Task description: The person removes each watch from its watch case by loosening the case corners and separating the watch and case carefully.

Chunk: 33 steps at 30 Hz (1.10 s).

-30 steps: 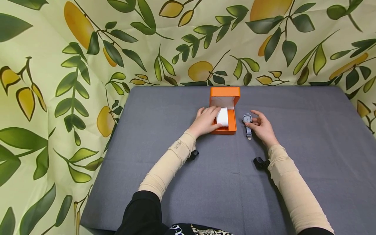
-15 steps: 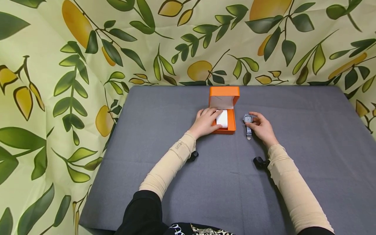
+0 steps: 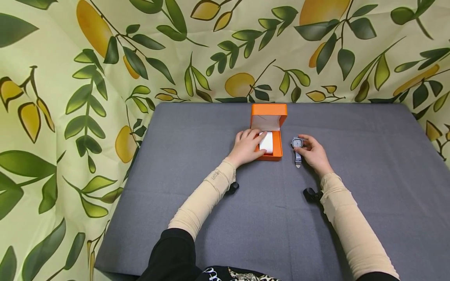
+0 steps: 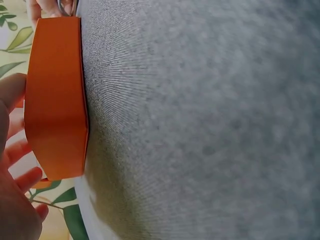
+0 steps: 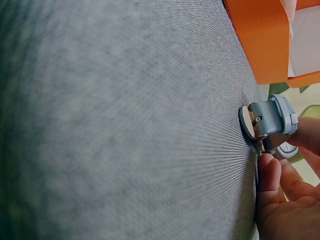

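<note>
An orange watch box [image 3: 268,158] stands with its lid raised on the grey tabletop. Inside it sits a white watch cushion [image 3: 266,142]. My left hand [image 3: 247,145] reaches over the box's left wall and holds the cushion between thumb and fingers. To the right of the box is a wristwatch [image 3: 297,143] with a light blue strap and square face. The right hand [image 3: 314,153] pinches it at the case. In the right wrist view, the watch's strap [image 5: 270,117] curves down close to the cloth. The left wrist view shows the box's outer wall [image 4: 57,95] beside the left fingers.
Grey cloth [image 3: 267,218] covers the table. Behind it hangs a backdrop [image 3: 197,47] printed with leaves and yellow fruit. Black wrist cameras [image 3: 312,195] sit under both forearms.
The white cushion sits slightly lower in the box than one second ago, the left hand having moved down with it. The watch and right fingers have shifted slightly.
</note>
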Available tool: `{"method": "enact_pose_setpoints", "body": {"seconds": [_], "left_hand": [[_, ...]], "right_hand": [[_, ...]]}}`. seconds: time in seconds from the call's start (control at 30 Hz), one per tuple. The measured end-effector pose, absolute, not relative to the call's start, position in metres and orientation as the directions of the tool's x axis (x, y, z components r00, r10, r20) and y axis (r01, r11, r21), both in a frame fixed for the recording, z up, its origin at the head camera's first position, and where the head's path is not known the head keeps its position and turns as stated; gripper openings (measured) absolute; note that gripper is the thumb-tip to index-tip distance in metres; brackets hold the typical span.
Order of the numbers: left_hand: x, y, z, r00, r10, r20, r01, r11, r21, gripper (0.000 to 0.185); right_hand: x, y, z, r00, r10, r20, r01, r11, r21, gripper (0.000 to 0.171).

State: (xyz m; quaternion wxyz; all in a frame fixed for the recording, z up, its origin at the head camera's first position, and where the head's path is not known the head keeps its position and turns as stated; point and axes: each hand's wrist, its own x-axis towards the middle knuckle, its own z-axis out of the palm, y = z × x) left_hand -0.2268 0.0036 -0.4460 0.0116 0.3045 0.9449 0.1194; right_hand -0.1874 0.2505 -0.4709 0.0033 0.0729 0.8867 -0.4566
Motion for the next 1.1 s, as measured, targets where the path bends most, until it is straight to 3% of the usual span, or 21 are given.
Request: {"method": "enact_pose_setpoints", "body": {"seconds": [0.6,1.1], "left_hand": [[-0.214,-0.024,-0.452,-0.813,0.559,0.165,0.581,0.752,0.313,0.045],[-0.198,-0.039,-0.437,-0.794,0.557,0.243,0.608,0.721,0.333,0.047]], "right_hand": [[-0.193,0.251,-0.471,-0.987,0.117,-0.108,0.156,0.563,-0.812,0.057],[-0.197,0.256,-0.465,-0.991,0.025,-0.132,0.116,0.645,-0.755,0.056]]}}
